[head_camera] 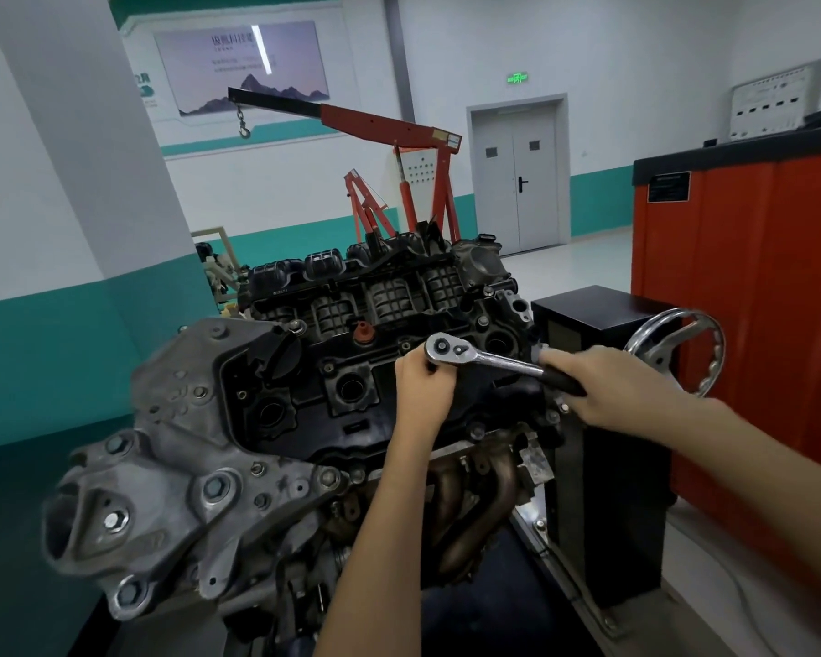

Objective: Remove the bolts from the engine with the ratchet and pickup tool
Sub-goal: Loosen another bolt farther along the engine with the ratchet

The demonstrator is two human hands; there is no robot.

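Ratchet [487, 357]: chrome shank, black handle, held roughly level over the right half of the black valve cover [304, 414] atop the engine [186, 467], round head toward the middle of the cover. Left grip [423, 388]: clenched beneath and against the ratchet head, apparently steadying it; socket and bolt underneath hidden. Right grip [607, 388]: clasped round the black handle end. Further cover bolts [405, 346] seated close by. Step in hand, by judgement: loosening one cover bolt, early in the run, several fasteners not yet out. Next move calling for: a swing of the handle, head kept square and pressed down to avoid slipping off the bolt; afterwards lifting out with the pickup tool, not in view. Surroundings: chrome handwheel [678, 353] of the engine stand just beyond the right grip; red hoist [399, 130] behind; red cabinet [754, 301] at right.
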